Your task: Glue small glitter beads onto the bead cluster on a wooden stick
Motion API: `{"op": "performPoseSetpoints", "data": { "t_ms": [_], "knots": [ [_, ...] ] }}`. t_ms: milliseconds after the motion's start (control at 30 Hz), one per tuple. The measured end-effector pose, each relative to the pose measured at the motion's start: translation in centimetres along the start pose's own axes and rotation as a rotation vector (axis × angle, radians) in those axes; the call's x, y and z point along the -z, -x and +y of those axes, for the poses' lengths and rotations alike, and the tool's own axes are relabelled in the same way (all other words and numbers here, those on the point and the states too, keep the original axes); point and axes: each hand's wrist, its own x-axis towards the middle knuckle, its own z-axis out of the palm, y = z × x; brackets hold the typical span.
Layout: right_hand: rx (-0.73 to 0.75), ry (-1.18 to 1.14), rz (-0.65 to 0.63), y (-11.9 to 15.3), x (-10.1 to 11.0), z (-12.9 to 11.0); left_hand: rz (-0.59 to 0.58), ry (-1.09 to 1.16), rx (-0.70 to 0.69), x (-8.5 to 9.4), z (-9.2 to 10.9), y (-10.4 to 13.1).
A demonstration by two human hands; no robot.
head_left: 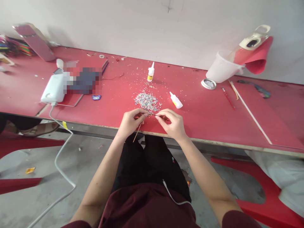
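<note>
Both hands are at the table's front edge, close together, with a thin dark strand (152, 114) stretched between their fingertips. My left hand (132, 122) pinches one end of it, and a thin tan strip (137, 132) hangs below those fingers past the edge. On the other end, my right hand (173, 123) has thumb and forefinger pressed together. Just beyond the fingertips lies a loose heap of tiny multicoloured beads (147, 100). One small glue bottle (150, 73) with a yellow label stands upright behind the heap. Another glue bottle (176, 100) lies on its side to the right.
On the left are a white power bank (52, 89) with a cable, a small blue piece (96, 97) and a pink bottle (35, 42). To the right stand a white bucket (220, 68), a round lid (208, 84), a red pen (228, 98) and a flat red board (266, 115).
</note>
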Motion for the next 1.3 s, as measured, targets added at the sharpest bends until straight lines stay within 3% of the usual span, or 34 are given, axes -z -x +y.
{"op": "performPoseSetpoints", "data": {
  "t_ms": [333, 700, 1300],
  "knots": [
    [-0.100, -0.012, 0.058, -0.05, -0.19, 0.25, -0.018, -0.007, 0.025, 0.12, 0.22, 0.32],
    [-0.072, 0.024, 0.038, -0.09, -0.25, 0.32, -0.051, -0.001, 0.051, 0.14, 0.45, 0.43],
    [-0.060, 0.016, 0.021, -0.12, -0.23, 0.38, -0.047, -0.043, -0.030, 0.21, 0.12, 0.36]
  ]
}}
